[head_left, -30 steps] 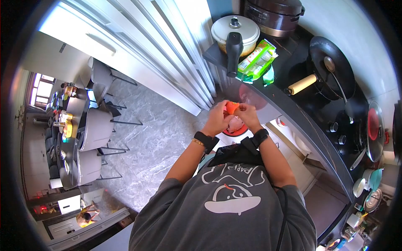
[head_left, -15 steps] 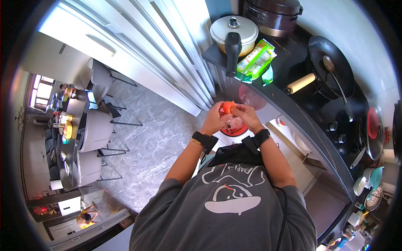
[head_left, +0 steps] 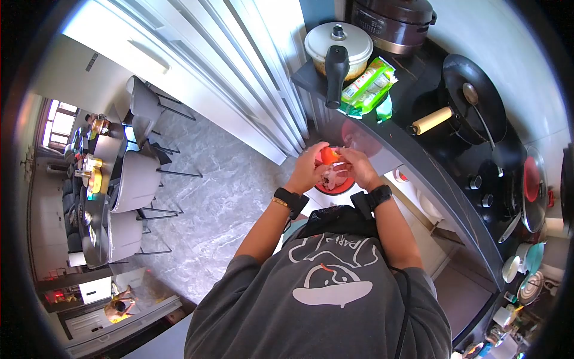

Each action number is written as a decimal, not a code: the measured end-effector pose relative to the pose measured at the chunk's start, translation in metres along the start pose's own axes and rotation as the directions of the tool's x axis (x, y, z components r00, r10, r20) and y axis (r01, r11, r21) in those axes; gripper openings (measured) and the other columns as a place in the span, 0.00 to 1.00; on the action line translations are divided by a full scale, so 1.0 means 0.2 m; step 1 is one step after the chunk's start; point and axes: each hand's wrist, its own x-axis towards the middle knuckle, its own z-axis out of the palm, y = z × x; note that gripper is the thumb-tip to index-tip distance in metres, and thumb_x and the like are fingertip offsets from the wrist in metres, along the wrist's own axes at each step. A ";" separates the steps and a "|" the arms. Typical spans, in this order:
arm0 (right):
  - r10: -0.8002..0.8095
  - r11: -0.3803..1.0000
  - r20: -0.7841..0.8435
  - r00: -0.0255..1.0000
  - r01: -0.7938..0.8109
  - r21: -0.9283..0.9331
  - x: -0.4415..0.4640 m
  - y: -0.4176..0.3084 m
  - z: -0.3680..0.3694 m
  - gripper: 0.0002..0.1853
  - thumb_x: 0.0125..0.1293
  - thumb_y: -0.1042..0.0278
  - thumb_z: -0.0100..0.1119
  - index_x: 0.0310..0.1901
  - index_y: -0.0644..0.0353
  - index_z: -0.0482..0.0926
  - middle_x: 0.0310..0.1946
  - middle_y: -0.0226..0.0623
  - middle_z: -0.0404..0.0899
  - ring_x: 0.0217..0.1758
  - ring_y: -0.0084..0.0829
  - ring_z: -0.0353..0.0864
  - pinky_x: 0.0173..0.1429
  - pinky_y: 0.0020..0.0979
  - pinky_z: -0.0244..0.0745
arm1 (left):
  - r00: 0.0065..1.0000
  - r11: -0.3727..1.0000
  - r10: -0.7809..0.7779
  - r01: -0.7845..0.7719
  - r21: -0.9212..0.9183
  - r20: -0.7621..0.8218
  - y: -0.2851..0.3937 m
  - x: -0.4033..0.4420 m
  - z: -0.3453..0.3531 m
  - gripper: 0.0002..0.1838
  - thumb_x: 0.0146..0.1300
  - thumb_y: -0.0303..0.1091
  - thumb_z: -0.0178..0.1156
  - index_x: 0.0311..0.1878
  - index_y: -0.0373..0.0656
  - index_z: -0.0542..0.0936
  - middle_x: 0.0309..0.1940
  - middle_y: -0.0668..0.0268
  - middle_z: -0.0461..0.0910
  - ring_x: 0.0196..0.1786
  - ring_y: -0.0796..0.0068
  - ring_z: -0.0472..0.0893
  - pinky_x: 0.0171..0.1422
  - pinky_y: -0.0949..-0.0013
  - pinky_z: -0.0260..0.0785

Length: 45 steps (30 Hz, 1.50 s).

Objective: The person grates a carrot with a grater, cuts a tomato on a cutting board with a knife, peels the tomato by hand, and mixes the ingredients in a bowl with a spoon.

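Observation:
Above a red-rimmed bin (head_left: 336,191), both hands meet in front of my body around a tomato (head_left: 329,156), orange-red and partly covered by fingers. My left hand (head_left: 307,170) is closed around its left side. My right hand (head_left: 360,169) is at the tomato's right side, fingers bent against it; whether a scrap of skin is pinched there is too small to make out. Pale and pinkish scraps (head_left: 332,178) lie in the bin just below the fingers. A dark band with a boxy device sits on each wrist.
The dark countertop (head_left: 412,146) curves along my right, bearing a lidded pot (head_left: 353,45), a green packet (head_left: 369,85), a cooker (head_left: 391,27) and a wok (head_left: 472,90) with a ladle. White folding doors (head_left: 239,78) stand ahead. Left are chairs (head_left: 134,179); a person (head_left: 119,308) is farther off.
My right hand has turned and shifted slightly, its fingers now lower over the bin. The tomato has moved a little within my hands. The view has shifted slightly.

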 end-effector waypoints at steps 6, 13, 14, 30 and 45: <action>-0.135 0.991 0.052 0.989 0.135 0.012 0.02 0.07 -0.02 0.24 0.66 0.64 0.62 0.60 0.64 0.69 0.48 0.36 0.77 0.50 0.27 0.80 0.48 0.27 0.80 | 0.988 0.981 -0.074 0.097 -0.167 0.136 -0.02 -0.02 0.01 0.37 0.58 0.25 0.62 0.71 0.37 0.59 0.59 0.50 0.73 0.54 0.66 0.79 0.57 0.68 0.72; -0.313 0.925 0.039 0.949 0.314 -0.214 0.07 0.12 -0.04 0.27 0.60 0.69 0.67 0.59 0.66 0.68 0.51 0.38 0.76 0.52 0.26 0.77 0.52 0.27 0.78 | 0.969 0.915 -0.168 0.222 -0.338 0.180 0.01 -0.01 -0.01 0.40 0.60 0.30 0.63 0.72 0.32 0.54 0.58 0.47 0.73 0.54 0.66 0.79 0.58 0.67 0.71; -0.353 0.899 0.052 0.934 0.354 -0.259 0.09 0.14 -0.05 0.28 0.59 0.70 0.68 0.59 0.66 0.69 0.52 0.38 0.76 0.51 0.26 0.77 0.52 0.27 0.78 | 0.975 0.964 -0.145 0.178 -0.197 0.169 0.02 -0.02 -0.03 0.39 0.61 0.32 0.63 0.72 0.34 0.55 0.56 0.51 0.75 0.55 0.70 0.78 0.59 0.68 0.70; -0.482 0.604 -0.051 0.875 0.289 -0.743 0.05 0.07 0.06 0.22 0.57 0.65 0.70 0.48 0.69 0.77 0.40 0.42 0.84 0.41 0.28 0.84 0.50 0.28 0.79 | 0.986 0.967 -0.065 0.025 0.253 0.152 0.07 -0.04 -0.04 0.34 0.57 0.31 0.60 0.66 0.33 0.62 0.53 0.40 0.75 0.54 0.41 0.75 0.58 0.52 0.68; -0.412 0.744 -0.157 0.898 0.231 -0.627 0.14 0.14 -0.03 0.14 0.57 0.71 0.65 0.43 0.70 0.79 0.35 0.40 0.84 0.39 0.26 0.84 0.39 0.26 0.82 | 0.984 0.924 0.150 -0.173 0.341 0.093 0.03 -0.04 0.01 0.32 0.57 0.31 0.60 0.64 0.33 0.64 0.44 0.41 0.78 0.47 0.43 0.79 0.51 0.53 0.71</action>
